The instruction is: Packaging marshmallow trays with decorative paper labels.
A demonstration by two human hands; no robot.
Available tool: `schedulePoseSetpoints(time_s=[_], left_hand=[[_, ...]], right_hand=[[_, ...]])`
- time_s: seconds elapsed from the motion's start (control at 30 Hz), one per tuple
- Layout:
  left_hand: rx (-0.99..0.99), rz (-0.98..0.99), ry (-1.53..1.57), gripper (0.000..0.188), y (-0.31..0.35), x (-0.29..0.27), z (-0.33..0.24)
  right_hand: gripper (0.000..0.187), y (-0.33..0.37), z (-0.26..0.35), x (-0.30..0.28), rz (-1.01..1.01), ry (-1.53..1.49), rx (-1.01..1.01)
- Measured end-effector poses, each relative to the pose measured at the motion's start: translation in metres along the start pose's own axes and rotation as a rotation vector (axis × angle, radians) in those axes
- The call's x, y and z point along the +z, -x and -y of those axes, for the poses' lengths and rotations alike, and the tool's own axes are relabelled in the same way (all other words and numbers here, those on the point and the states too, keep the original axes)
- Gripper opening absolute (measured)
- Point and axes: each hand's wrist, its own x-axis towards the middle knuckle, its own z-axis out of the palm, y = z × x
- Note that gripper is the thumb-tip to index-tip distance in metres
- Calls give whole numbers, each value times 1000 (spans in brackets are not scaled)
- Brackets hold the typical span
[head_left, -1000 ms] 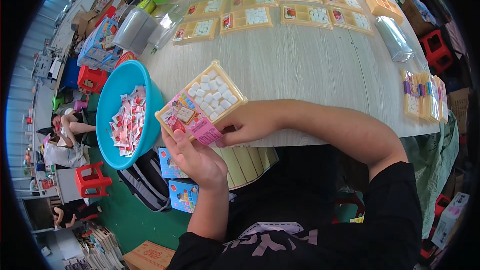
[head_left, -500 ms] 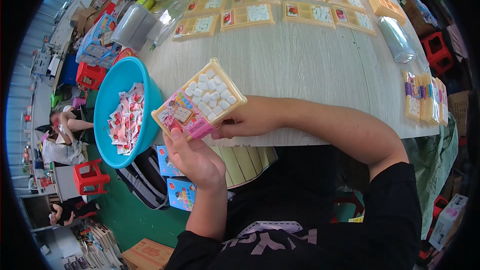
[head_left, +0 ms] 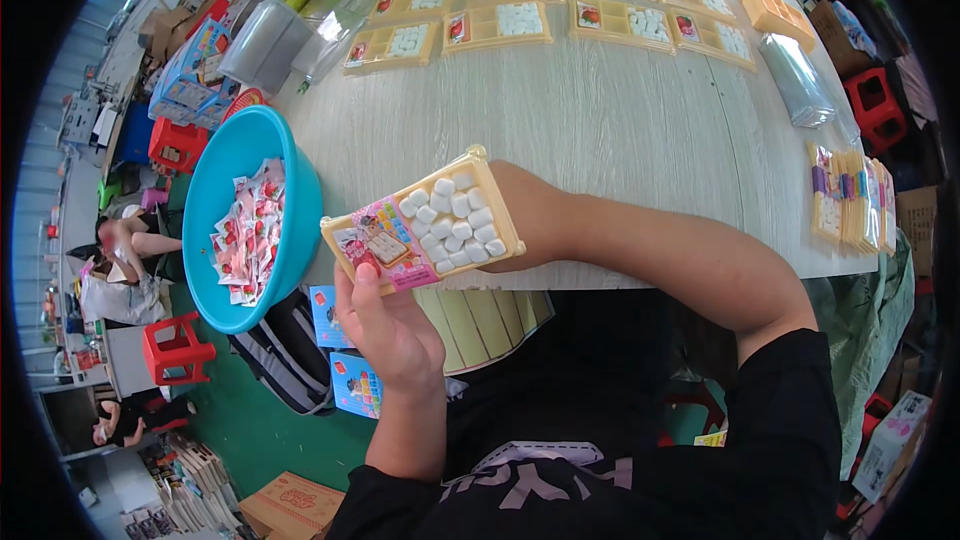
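Observation:
Between my hands, above the table's near edge, is a cream plastic tray (head_left: 503,258) of white marshmallow-like pieces (head_left: 455,220). A pink printed sleeve (head_left: 385,245) covers its left part. The tray is tilted, its right end higher. My left hand (head_left: 395,330) grips the lower left edge, thumb on the sleeve and the other fingers mostly behind. My right hand (head_left: 530,215) holds the right end from behind; the tray hides most of its fingers. Left of the tray, a turquoise basin (head_left: 302,210) contains many small pink-and-white sachets (head_left: 255,235).
Several cream trays (head_left: 497,27) with white pieces lie along the table's far side. Clear plastic sheets (head_left: 795,80) and an upright row of sleeved packs (head_left: 852,195) are at the right. Blue boxes (head_left: 357,382) and a grey-black bag (head_left: 285,365) sit below the near edge.
The tray has moved right and slightly down. My right hand has shifted farther behind its right end, so its thumb no longer shows. Another person's arm has come into view at the far left.

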Motion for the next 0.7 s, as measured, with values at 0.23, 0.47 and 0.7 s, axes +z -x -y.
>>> schedulePoseSetpoints(time_s=[0.23, 0.47, 0.7], left_hand=[[-7, 34, -13, 36, 0, -4, 2], [-56, 35, 21, 33, -2, -12, 0], [-113, 67, 13, 31, -5, -21, 8]], right_hand=[[36, -3, 5, -3, -7, 62, 58], [34, -6, 5, 2, -77, 13, 1], [19, -8, 3, -22, 37, -36, 208]])
